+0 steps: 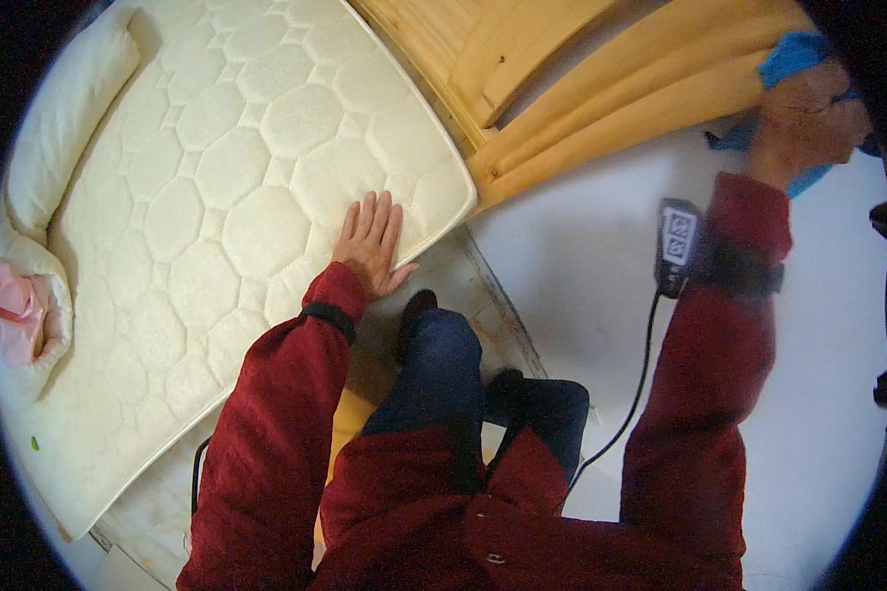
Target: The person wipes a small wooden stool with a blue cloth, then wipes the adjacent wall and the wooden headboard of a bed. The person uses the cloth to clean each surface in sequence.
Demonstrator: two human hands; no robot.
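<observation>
While the left hand lay flat, fingers spread, on the near right corner of one quilted cream mattress, the right hand pressed one blue cloth onto the wooden bed frame far right; its grip was blurred, couldn't tell. One pillow lay far left.
</observation>
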